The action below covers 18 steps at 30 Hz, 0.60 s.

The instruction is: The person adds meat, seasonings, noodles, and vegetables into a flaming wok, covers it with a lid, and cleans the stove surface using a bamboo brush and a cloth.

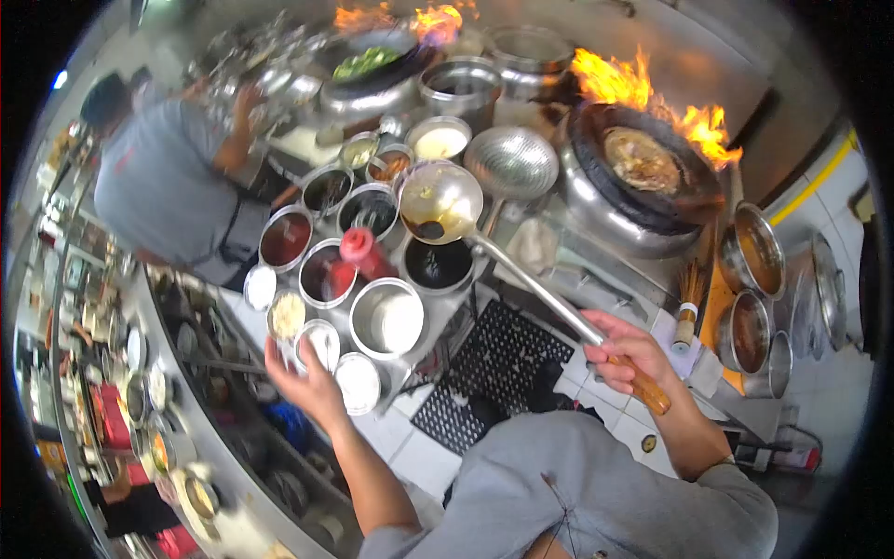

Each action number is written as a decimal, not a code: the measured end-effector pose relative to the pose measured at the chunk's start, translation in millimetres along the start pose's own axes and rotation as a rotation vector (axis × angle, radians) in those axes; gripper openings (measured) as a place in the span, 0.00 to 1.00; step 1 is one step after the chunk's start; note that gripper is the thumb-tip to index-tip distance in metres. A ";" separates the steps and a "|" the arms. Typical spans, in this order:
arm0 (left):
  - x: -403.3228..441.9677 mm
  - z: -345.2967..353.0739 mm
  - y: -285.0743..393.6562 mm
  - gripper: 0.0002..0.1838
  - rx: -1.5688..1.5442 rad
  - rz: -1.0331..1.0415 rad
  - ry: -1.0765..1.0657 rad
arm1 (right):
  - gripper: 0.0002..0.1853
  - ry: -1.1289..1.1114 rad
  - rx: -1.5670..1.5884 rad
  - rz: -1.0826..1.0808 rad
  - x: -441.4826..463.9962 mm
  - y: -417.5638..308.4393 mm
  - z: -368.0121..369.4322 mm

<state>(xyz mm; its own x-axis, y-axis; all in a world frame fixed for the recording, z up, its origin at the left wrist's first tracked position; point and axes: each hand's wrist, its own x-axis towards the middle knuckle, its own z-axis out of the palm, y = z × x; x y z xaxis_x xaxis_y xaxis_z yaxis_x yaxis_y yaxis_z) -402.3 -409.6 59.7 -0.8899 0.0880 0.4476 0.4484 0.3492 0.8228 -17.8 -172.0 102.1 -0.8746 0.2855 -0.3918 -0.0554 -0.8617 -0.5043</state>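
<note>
My right hand (626, 352) is wrapped round the wooden handle of a long metal ladle (440, 198). The ladle's bowl, with some dark liquid in it, hangs over the seasoning pots. My left hand (307, 377) is raised with its fingers apart and holds nothing. It is nearest to a small pot of pale chopped food (288, 315) and a small pot with white contents (319, 345). A large pot with pale contents (387, 320) stands to its right. Near the pots' middle is a red squeeze bottle (365, 252).
Flames rise behind a wok with food (643, 158) at the back right. Another wok holds greens (370, 63). A perforated strainer (511, 162) lies beside the pots. A co-worker (172, 177) stands at the left. Pots line the right wall, near a bamboo brush (686, 321).
</note>
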 end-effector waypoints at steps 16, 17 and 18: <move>-117.8 163.8 205.0 0.32 -0.325 0.323 -0.754 | 0.38 0.934 -1.031 -0.273 -69.2 -217.6 -162.1; -126.4 181.4 233.5 0.34 -0.265 0.536 -0.783 | 0.38 1.038 -1.290 -0.336 -69.2 -214.6 -181.6; -136.4 201.5 255.3 0.34 -0.262 0.671 -0.801 | 0.38 1.132 -1.555 -0.396 -69.4 -208.2 -197.9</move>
<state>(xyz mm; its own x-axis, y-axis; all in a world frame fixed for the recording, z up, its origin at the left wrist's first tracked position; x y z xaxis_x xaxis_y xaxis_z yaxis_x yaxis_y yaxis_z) -183.4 -144.4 138.2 -0.2091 0.8057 0.5541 0.7848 -0.1998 0.5867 149.8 70.6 82.0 -0.2283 0.9734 -0.0172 0.8147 0.1814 -0.5508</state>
